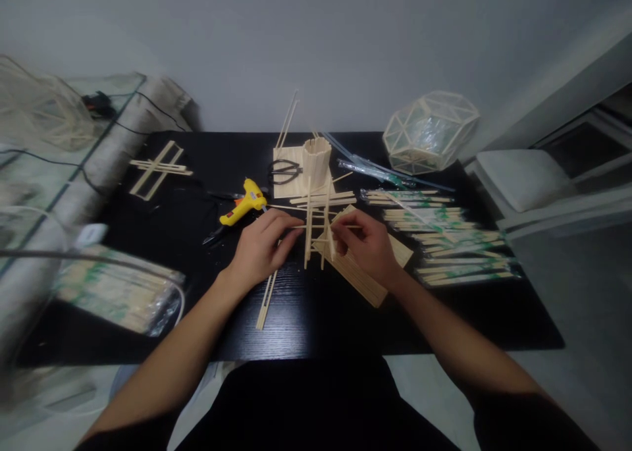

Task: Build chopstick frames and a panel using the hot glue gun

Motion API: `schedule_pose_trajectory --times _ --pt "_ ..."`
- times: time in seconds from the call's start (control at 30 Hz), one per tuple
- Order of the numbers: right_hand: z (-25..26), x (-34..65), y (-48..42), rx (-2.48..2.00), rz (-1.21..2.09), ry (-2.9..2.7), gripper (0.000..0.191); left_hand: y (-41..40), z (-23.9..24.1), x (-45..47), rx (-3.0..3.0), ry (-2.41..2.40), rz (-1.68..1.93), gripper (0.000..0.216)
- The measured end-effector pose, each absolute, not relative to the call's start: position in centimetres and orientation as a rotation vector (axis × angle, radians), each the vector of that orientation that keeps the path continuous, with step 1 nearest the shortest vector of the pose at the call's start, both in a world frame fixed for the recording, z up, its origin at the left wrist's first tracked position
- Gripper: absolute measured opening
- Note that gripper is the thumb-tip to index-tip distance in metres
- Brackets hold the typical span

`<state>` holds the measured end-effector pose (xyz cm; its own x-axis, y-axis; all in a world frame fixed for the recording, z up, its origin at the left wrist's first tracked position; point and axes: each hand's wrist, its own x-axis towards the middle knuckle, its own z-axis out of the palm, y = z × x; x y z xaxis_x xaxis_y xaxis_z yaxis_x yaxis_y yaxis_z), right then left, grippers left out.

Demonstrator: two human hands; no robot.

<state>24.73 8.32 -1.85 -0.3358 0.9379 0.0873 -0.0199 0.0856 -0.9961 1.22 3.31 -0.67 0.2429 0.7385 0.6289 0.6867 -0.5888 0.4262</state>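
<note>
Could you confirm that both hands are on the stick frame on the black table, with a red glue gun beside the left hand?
Not quite: the head view shows the glue gun is yellow, not red. Otherwise yes: the left hand and right hand are on the stick frame on the black table.

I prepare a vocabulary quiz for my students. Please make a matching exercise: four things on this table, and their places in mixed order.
1 glue gun
2 scissors
3 polyhedron frame
4 stick ladder

A between the left hand and the right hand
B far right corner of the table
C partly on the pale board
D just beyond the left hand

Pairs: 1-D, 2-C, 3-B, 4-A.
</note>
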Motion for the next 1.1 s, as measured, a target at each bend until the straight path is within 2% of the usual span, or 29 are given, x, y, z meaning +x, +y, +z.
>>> schedule_pose_trajectory --times 0.2,0.4,0.57,0.7,0.9,1.1 --pt "-2.4 24.8 8.6 -0.906 1.336 -1.531 0.03 3.4 -0.9 1.1 2.423 1.396 1.27 0.012" --pt "-2.2 25.1 8.5 -0.85 1.134 -1.678 0.018 3.6 -0.9 1.1 2.448 1.396 1.294 0.01" --pt "-2.7 25.0 8.5 -0.853 1.257 -1.63 0.026 3.5 -0.8 1.2 2.453 1.407 1.286 0.01" --pt "-2.5 24.9 8.5 -0.854 1.354 -1.57 0.024 3.5 -0.7 1.2 2.451 1.397 1.302 0.01" --pt "-1.6 25.0 8.3 -0.879 1.545 -1.569 0.036 3.5 -0.8 1.0 2.457 1.415 1.286 0.008" --pt "-1.4 25.0 8.3 -0.89 1.526 -1.583 0.039 3.5 -1.0 1.0 2.448 1.403 1.271 0.009"
